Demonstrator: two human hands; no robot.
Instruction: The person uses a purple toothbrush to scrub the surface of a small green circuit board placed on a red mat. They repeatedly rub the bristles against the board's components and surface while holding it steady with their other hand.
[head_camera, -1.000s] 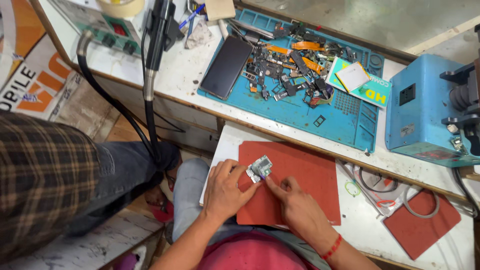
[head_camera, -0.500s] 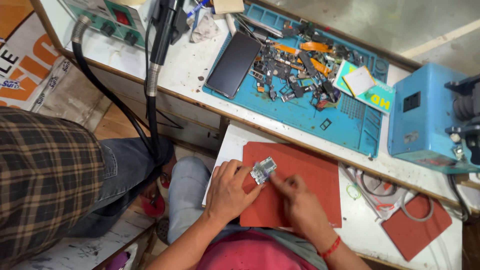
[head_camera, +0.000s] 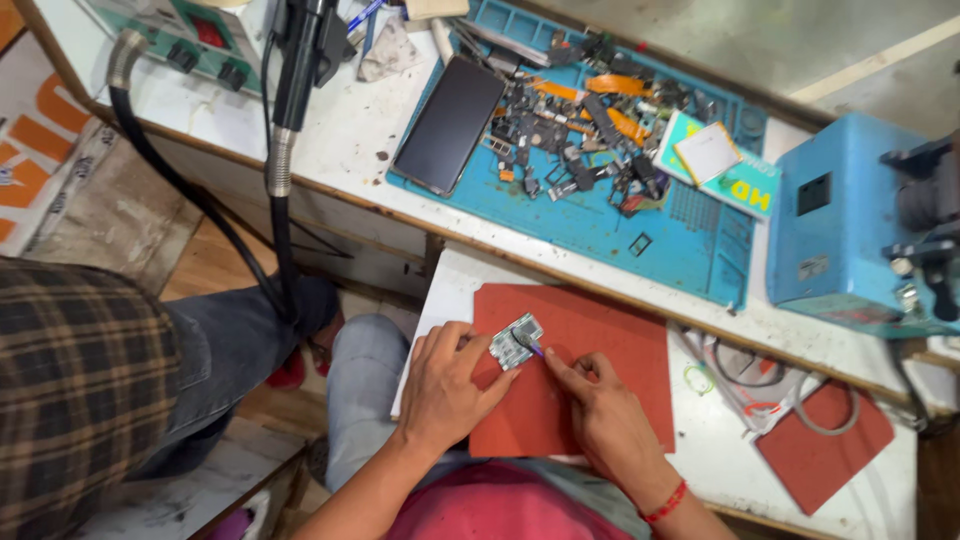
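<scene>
The left hand (head_camera: 447, 385) pins a small silver-green circuit board (head_camera: 515, 341) on a red rubber mat (head_camera: 590, 350), its grip pressed on the board; the right hand (head_camera: 600, 405) pinches a thin purple-tipped tool (head_camera: 535, 348) against it. Beyond the grip, the white counter (head_camera: 350, 130) carries a blue work mat (head_camera: 600, 215) and a green-and-white rectangular packet (head_camera: 720, 165).

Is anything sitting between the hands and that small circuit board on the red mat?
Nothing visible. The left hand already touches the circuit board, and the right hand brings a thin tool to its edge. The red mat around it is bare.
</scene>
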